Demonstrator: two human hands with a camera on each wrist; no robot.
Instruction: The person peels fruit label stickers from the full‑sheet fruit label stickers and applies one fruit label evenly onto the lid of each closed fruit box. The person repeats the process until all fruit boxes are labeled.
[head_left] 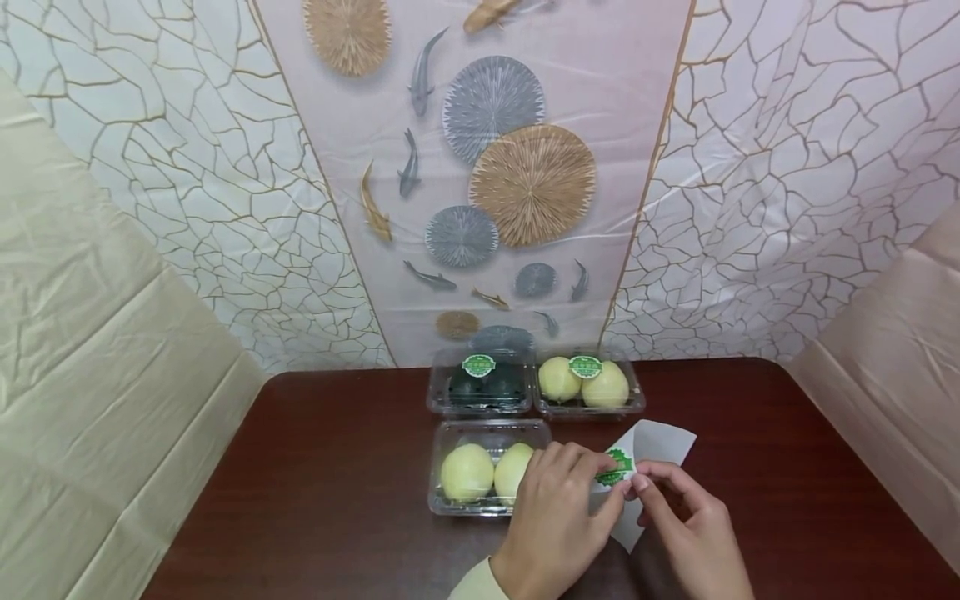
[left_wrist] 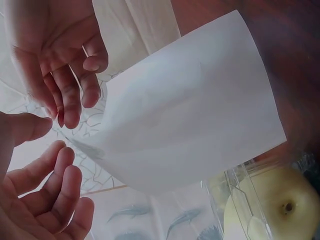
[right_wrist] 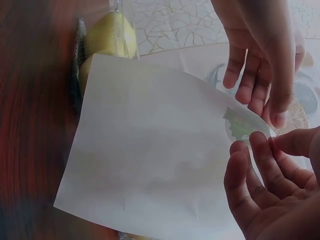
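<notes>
A white backing sheet (head_left: 660,443) carrying a round green-and-white sticker (head_left: 619,468) is held up between both hands, its near corner bent. My left hand (head_left: 558,508) has thumb and forefinger at the sticker, the forefinger lying over its green print. From the other side, my right hand (head_left: 693,525) pinches the sheet's edge between thumb and forefinger, close against the left fingertips. The right wrist view shows the sticker (right_wrist: 239,125) faintly through the paper. Just left of the hands, a clear plastic box (head_left: 491,429) holds two pale yellow-green fruits (head_left: 467,472), one partly covered by my left hand.
Behind stand two more clear boxes with green stickers on their lids: one with dark green fruits (head_left: 502,383), the other with pale yellow fruits (head_left: 605,386). They sit at the back edge of the dark red-brown table (head_left: 337,500), before a patterned cloth (head_left: 480,167).
</notes>
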